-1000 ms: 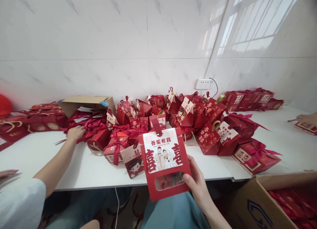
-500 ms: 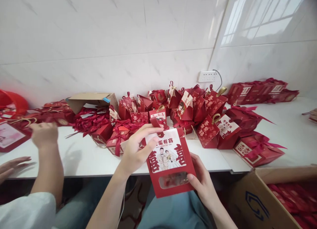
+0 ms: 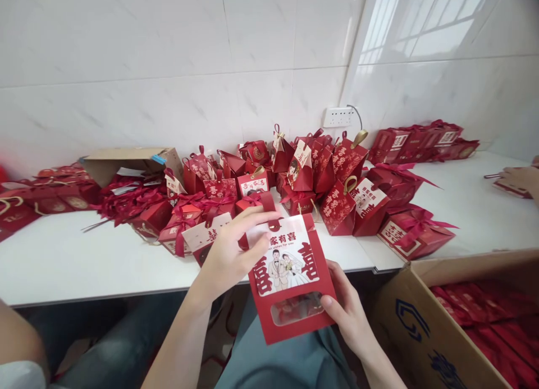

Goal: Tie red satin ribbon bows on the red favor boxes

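Over my lap, in front of the table edge, I hold a red gift box [image 3: 290,316] with a white printed flap showing a bride and groom. A clear window low on its front lets small contents show, too dim to name. My left hand [image 3: 236,248] pinches the top left of the box, close to its short ribbon loop [image 3: 267,202]. Along the lower right side, my right hand [image 3: 347,305] grips the box with the thumb on its front and the fingers behind, mostly hidden.
Many finished-looking red boxes [image 3: 337,209] with ribbons crowd the white table [image 3: 126,271]. A tipped carton [image 3: 130,156] lies back left, near heaped ribbons. At lower right stands a big cardboard box [image 3: 404,316] of red packets. Another person's hand [image 3: 517,181] is at far right.
The view has swung to the right and slightly down; the neighbour's hands on the left have left the view. Both my hands keep hold of the gift box in nearly the same pose.
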`<act>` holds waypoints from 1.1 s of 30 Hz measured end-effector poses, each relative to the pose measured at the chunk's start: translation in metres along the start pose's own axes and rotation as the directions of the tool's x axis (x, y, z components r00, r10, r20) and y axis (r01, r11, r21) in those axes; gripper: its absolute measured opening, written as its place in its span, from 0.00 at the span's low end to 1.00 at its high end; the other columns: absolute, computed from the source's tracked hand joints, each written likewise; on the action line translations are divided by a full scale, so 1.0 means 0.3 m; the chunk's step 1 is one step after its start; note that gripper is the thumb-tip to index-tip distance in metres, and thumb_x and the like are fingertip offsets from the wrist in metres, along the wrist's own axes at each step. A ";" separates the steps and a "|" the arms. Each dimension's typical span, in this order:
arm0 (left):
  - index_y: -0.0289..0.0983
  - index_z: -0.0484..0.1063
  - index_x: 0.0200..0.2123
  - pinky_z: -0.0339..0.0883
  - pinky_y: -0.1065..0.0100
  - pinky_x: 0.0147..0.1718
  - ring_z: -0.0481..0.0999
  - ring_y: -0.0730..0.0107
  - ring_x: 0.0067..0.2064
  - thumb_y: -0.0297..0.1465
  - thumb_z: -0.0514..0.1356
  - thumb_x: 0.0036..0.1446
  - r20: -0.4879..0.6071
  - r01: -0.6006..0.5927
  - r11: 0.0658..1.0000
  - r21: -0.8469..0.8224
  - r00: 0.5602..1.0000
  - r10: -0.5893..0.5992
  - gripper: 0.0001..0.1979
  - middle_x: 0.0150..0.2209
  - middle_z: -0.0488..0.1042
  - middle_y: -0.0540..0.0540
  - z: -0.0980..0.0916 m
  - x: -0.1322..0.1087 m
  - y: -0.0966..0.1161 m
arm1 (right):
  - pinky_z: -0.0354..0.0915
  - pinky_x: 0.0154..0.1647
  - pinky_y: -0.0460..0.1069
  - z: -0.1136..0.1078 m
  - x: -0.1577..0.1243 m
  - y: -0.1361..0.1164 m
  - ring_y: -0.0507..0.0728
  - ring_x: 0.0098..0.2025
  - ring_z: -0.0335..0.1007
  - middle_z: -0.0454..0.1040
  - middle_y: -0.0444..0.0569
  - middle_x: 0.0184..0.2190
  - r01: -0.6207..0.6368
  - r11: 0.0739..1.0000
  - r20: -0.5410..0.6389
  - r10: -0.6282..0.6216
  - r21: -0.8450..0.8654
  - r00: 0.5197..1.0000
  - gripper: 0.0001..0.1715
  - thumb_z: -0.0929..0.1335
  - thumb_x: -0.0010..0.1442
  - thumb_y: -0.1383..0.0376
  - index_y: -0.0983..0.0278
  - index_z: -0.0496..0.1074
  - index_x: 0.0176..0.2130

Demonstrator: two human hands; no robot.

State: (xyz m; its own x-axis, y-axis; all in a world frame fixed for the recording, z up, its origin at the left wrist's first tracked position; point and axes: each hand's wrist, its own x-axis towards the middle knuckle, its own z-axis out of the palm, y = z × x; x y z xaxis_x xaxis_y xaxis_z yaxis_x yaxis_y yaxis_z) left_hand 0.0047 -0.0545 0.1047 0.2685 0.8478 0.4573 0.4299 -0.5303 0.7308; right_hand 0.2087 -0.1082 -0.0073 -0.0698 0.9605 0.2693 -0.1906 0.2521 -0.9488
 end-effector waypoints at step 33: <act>0.40 0.59 0.44 0.63 0.68 0.38 0.66 0.70 0.36 0.49 0.59 0.50 0.088 0.263 0.560 -0.785 0.943 -0.320 0.24 0.34 0.64 0.50 0.415 -0.491 0.061 | 0.73 0.31 0.50 -0.011 -0.276 -0.065 0.56 0.29 0.78 0.80 0.53 0.29 -0.511 0.475 0.145 0.615 0.716 0.775 0.39 0.48 0.63 0.43 0.67 0.71 0.44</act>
State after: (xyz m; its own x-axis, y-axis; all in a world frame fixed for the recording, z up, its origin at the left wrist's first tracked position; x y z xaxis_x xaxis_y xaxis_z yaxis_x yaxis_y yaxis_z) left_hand 0.0803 -0.1891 -0.0124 0.1912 0.9696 0.1527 -0.3654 -0.0741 0.9279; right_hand 0.2215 -0.1921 -0.0117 -0.3134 0.8825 -0.3506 -0.7563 -0.4553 -0.4699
